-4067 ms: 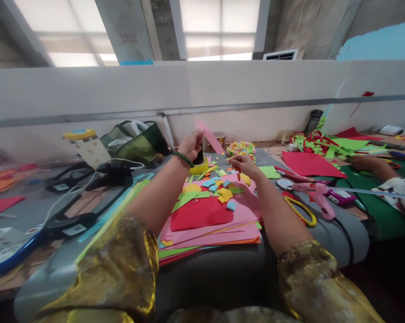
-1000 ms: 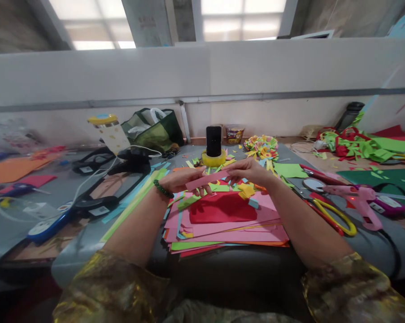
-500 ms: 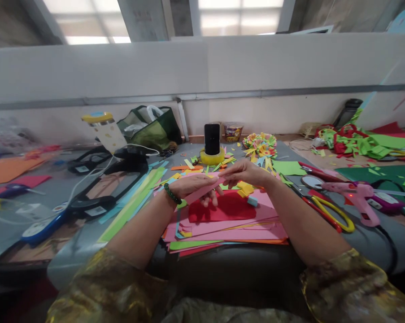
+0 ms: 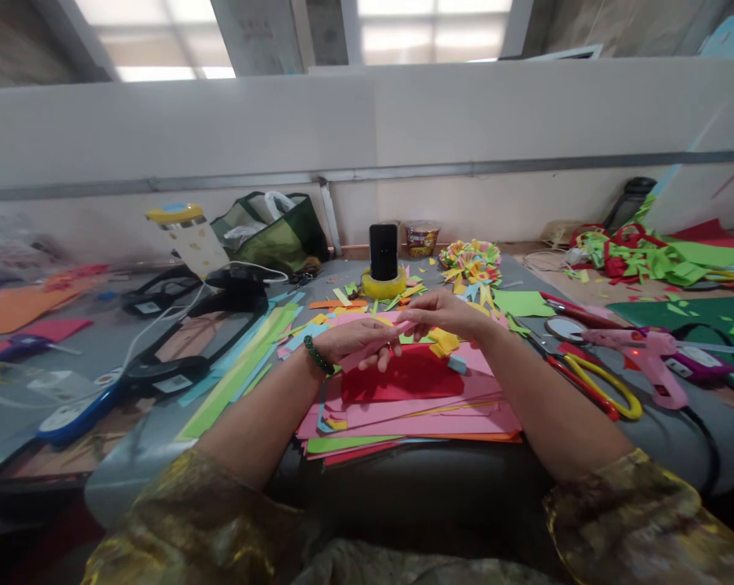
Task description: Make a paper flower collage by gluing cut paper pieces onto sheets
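Note:
A narrow pink paper strip (image 4: 362, 354) is held between my two hands, above a red sheet (image 4: 403, 380) that lies on a stack of pink paper (image 4: 488, 413). My left hand (image 4: 362, 340), with a green bead bracelet at its wrist, grips the strip with the thumb on top and the fingers beneath. The fingers of my right hand (image 4: 431, 314) pinch the strip's far end close to my left thumb. Small folded yellow pieces (image 4: 445, 342) and a light blue piece (image 4: 458, 364) rest on the red sheet's right part.
Right of the stack are yellow-handled scissors (image 4: 623, 398), a pink glue gun (image 4: 653, 349) and a green sheet (image 4: 522, 304). Behind stand a phone (image 4: 384, 252) on a yellow tape roll (image 4: 384, 284) and a paper flower cluster (image 4: 471, 258). Long green strips (image 4: 238, 366) lie left.
My left hand has turned, its fingers curling more round the pink strip, which now shows narrower and more tilted. My right hand has hardly moved.

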A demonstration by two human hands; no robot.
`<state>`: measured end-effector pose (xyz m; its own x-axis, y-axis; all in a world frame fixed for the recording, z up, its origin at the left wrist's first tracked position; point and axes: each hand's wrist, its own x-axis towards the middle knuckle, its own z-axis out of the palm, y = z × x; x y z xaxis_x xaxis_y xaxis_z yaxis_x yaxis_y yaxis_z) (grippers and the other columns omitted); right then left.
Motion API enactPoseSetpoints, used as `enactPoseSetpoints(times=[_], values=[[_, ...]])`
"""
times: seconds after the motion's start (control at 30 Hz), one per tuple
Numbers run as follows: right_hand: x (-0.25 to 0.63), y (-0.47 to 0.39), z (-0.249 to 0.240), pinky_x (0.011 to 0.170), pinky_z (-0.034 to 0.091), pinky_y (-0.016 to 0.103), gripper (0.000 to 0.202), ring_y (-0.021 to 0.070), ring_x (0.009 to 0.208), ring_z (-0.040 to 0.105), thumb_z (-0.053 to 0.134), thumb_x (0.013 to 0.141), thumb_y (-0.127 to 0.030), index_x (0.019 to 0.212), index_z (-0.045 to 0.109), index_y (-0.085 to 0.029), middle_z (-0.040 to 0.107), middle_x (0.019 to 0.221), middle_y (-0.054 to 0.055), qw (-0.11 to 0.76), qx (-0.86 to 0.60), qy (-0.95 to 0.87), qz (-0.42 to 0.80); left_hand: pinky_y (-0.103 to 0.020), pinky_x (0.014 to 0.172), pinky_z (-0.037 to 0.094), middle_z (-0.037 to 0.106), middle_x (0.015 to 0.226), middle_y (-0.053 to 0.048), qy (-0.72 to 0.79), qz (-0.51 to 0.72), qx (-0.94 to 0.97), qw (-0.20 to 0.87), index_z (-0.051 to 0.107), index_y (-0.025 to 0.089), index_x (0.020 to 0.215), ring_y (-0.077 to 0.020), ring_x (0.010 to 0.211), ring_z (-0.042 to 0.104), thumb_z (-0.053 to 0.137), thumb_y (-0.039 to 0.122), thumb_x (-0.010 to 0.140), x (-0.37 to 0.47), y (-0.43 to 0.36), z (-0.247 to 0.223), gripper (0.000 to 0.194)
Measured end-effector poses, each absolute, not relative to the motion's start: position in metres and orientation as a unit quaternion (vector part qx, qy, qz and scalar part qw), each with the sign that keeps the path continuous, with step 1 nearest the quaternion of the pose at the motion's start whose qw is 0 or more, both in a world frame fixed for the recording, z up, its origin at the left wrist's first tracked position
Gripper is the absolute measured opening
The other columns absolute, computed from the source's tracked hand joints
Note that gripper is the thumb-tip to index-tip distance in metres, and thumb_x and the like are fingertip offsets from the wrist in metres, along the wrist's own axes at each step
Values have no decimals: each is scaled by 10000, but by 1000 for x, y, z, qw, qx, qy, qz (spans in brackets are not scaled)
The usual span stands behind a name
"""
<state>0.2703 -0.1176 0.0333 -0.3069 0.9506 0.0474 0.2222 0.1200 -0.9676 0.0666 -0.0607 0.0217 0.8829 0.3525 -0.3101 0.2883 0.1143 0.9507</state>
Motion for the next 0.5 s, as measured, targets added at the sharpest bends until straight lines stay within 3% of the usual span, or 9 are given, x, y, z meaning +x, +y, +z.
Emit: enactPoseSetpoints(times=[0.13,0.33,0.5], values=[[271,-114,30,574,540,218,354,98,559,647,850,631,-479,749,775,-154,720,634,11,386,-444,-650,481,-175,328,249,667,521,-31,253,36,664,703,686,122,725,-50,322,424,658,526,859,69,-61,19,426],[283,-110,29,498,479,187,301,94,532,645,874,598,-415,735,778,-164,718,617,5,392,-461,-646,465,-203,487,477,756,730,-107,258,47,650,713,724,100,802,-113,510,625,715,511,818,65,-55,18,411],[292,-108,29,481,455,196,286,99,532,637,874,605,-393,760,794,-166,731,639,17,402,-466,-654,440,-192,460,447,730,662,-82,261,62,660,702,765,97,825,-94,478,570,745,423,812,61,-48,19,327]])
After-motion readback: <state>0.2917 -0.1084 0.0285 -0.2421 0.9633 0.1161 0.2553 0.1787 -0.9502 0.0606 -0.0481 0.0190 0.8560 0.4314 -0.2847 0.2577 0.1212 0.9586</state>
